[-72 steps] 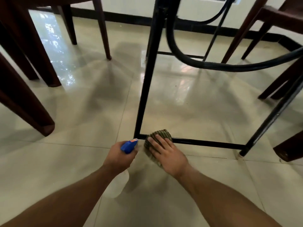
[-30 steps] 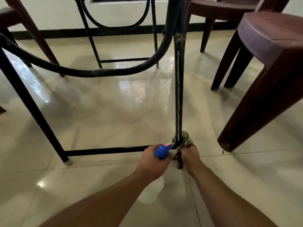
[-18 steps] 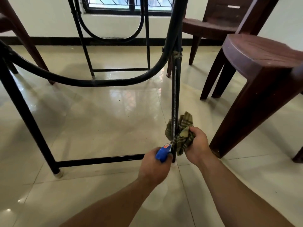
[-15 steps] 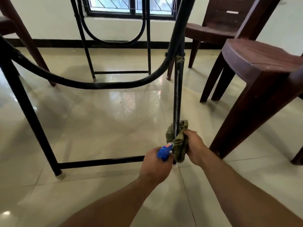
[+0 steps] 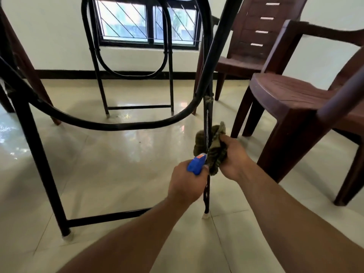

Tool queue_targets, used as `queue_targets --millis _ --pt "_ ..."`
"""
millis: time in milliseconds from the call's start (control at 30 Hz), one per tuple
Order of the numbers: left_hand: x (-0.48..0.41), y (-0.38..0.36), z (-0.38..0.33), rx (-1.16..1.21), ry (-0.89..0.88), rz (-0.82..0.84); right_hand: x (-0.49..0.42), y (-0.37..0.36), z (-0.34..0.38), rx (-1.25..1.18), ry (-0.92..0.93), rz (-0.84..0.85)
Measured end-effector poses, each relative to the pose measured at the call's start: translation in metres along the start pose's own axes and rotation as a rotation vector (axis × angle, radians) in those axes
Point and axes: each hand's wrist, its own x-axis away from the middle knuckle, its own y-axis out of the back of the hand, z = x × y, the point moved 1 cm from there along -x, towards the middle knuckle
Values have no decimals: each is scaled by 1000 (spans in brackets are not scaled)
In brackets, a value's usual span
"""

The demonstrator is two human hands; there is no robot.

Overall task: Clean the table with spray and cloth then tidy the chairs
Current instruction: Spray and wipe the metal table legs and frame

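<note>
I am low down, looking under the table at its black metal frame. My right hand [image 5: 233, 157] grips a green checked cloth [image 5: 215, 148] wrapped round the upright black table leg [image 5: 207, 115], about halfway up it. My left hand [image 5: 187, 183] holds a spray bottle by its blue head [image 5: 197, 164], just left of that leg and below the cloth. The bottle's body is hidden behind my hand.
A brown plastic chair [image 5: 295, 103] stands close on the right, another [image 5: 254, 36] behind it by the wall. A brown chair leg [image 5: 39, 85] stands at the left. A curved black brace [image 5: 110, 126] and a floor bar [image 5: 106, 217] join the table legs. The floor is glossy tile.
My right hand has slid the cloth up the table leg from its foot to about mid-height. My view has tilted up to the window. My left hand stays beside the leg with the bottle.
</note>
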Motion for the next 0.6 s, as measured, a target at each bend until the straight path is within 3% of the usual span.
queue_targets --millis 133,267,433,533,600 --pt "-5 6 -23 46 -31 13 2 -11 10 238 10 -78" --pt "-16 14 -40 115 -15 -21 7 -26 47 31 152 75" --pt "-20 24 -60 158 -54 -45 6 -33 55 372 167 0" --pt "-23 28 -71 220 -75 -87 12 -39 76 204 292 83" --pt "-23 30 -75 239 -70 -76 17 -45 78 215 322 75"
